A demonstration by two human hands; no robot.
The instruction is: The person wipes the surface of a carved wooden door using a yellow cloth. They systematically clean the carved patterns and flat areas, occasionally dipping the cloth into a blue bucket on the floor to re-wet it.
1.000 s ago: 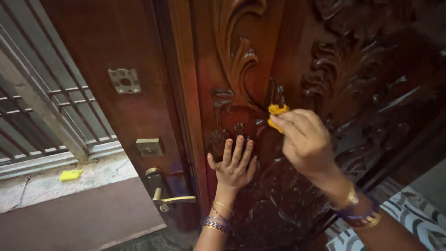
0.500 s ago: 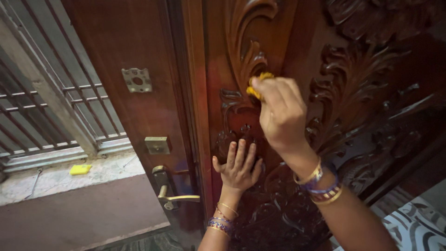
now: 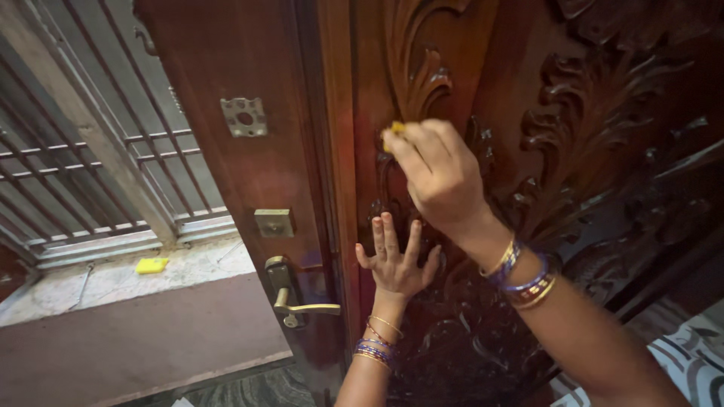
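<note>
A dark red-brown carved wooden door (image 3: pixel 603 113) fills the right of the view. My left hand (image 3: pixel 396 260) lies flat on its carving with fingers spread, bangles at the wrist. Higher up, my right hand (image 3: pixel 437 173) is closed around a small yellow piece (image 3: pixel 395 128), only a corner of it showing past the fingertips, pressed against a carved leaf scroll (image 3: pixel 418 83). Bangles ring that wrist too.
The door's edge (image 3: pixel 264 151) carries a metal strike plate (image 3: pixel 244 116), a brass latch plate (image 3: pixel 273 223) and a brass lever handle (image 3: pixel 302 305). To the left stands a barred metal grille (image 3: pixel 83 173), with a small yellow object (image 3: pixel 151 264) on the stone sill.
My right hand has moved up and to the left across the carving with the yellow piece. The left hand has stayed flat on the door.
</note>
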